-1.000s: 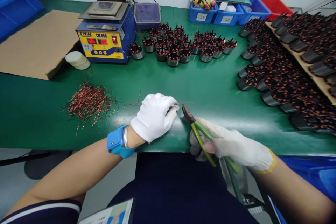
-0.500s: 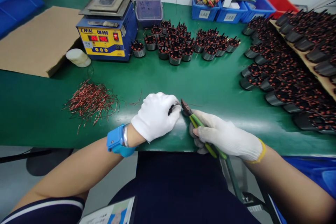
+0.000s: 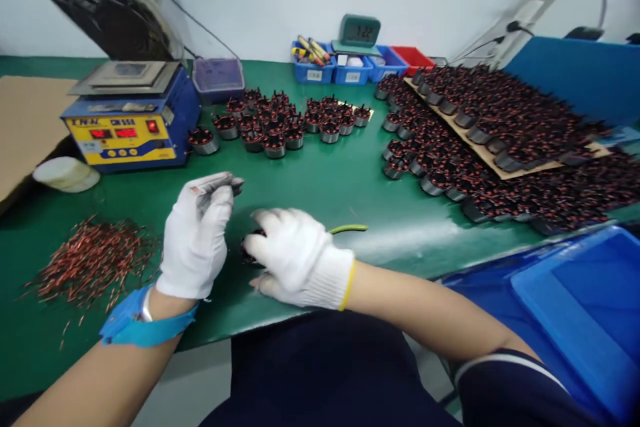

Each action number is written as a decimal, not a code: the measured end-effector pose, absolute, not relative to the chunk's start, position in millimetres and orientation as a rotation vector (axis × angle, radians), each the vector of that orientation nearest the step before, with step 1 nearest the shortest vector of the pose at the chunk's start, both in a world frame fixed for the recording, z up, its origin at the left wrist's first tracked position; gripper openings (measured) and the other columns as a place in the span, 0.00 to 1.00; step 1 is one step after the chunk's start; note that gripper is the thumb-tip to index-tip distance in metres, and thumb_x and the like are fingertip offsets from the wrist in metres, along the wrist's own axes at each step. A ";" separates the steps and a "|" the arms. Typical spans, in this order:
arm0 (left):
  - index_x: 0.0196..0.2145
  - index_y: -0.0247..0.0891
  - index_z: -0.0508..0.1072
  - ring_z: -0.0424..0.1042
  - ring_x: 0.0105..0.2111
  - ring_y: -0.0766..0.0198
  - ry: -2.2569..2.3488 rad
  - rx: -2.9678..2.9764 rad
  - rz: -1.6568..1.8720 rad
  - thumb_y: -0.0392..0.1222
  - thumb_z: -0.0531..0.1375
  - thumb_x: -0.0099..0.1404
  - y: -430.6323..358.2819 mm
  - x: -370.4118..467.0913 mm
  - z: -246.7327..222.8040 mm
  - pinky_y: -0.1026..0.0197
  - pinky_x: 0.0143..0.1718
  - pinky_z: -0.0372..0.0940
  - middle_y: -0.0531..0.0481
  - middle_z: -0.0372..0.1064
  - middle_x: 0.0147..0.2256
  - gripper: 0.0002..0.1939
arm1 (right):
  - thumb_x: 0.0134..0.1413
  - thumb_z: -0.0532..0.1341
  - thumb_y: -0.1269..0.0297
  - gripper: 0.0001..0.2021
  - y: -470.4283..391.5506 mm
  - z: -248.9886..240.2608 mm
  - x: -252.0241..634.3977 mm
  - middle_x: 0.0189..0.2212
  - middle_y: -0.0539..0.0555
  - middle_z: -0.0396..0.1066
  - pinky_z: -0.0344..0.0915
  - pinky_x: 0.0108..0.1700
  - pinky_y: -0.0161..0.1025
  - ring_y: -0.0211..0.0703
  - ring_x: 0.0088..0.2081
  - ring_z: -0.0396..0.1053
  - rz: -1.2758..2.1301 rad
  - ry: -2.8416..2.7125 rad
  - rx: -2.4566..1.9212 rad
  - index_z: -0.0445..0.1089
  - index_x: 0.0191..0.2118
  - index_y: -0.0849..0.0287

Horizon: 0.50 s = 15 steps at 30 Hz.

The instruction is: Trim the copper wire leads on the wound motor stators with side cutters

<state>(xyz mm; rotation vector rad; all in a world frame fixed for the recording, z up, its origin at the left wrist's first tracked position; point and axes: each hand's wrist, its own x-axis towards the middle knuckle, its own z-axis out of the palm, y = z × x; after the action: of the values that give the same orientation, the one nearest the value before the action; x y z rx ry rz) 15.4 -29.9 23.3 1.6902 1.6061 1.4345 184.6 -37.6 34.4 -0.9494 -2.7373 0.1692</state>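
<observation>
My left hand, in a white glove with darkened fingertips, is raised over the bench with thumb and fingers pressed together; whatever it may pinch is too small to make out. To its right my right hand, gloved in white with a yellow cuff edge, is curled round a dark wound core on the green mat. Most of that core is hidden under the fingers. A green plier handle sticks out beyond my right hand; the rest of the tool is covered. Left of my left hand lies a pile of copper wire pieces.
Wound cores stand in a cluster at the back middle. Many more fill the right, some on a board. A blue and yellow machine, a white round container, and blue boxes stand further back. Blue crate at right.
The view has swung right. My right hand has let go of the pliers and closed round the core. My left hand has come away from the core and is lifted, fingers together.
</observation>
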 end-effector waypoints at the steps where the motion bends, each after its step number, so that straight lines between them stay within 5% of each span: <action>1: 0.49 0.39 0.70 0.74 0.45 0.59 1.598 1.652 1.432 0.53 0.55 0.68 -28.3 15.2 22.9 0.52 0.51 0.69 0.49 0.74 0.45 0.19 | 0.54 0.57 0.45 0.22 -35.2 32.1 180.4 0.47 0.58 0.67 0.64 0.39 0.45 0.51 0.42 0.67 0.183 -2.737 -0.950 0.69 0.46 0.56; 4: 0.48 0.39 0.70 0.75 0.44 0.59 1.611 1.581 1.447 0.54 0.56 0.67 -26.2 15.7 24.4 0.51 0.51 0.69 0.49 0.75 0.44 0.19 | 0.57 0.55 0.47 0.19 -34.4 29.5 191.1 0.42 0.55 0.69 0.63 0.35 0.41 0.47 0.36 0.68 0.170 -2.681 -1.038 0.69 0.41 0.57; 10: 0.48 0.36 0.69 0.74 0.44 0.57 1.546 1.672 1.423 0.54 0.57 0.65 -38.3 26.2 27.6 0.51 0.50 0.69 0.44 0.74 0.45 0.21 | 0.59 0.56 0.54 0.13 -30.1 25.8 310.1 0.49 0.57 0.68 0.65 0.46 0.41 0.46 0.44 0.69 0.095 -2.108 -1.738 0.70 0.41 0.57; 15: 0.51 0.39 0.68 0.72 0.49 0.53 1.493 1.769 1.216 0.51 0.59 0.63 -49.5 36.8 19.8 0.49 0.52 0.67 0.43 0.72 0.48 0.21 | 0.57 0.55 0.50 0.22 -22.6 26.8 364.4 0.54 0.66 0.64 0.63 0.49 0.53 0.61 0.49 0.67 -0.340 -1.908 -2.254 0.69 0.50 0.62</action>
<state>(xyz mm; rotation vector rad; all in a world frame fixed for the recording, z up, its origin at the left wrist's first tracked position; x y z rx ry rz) 36.8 -49.5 19.8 1.7692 1.4933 1.2162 364.4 -22.6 26.8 -2.2537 -1.9082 -0.3404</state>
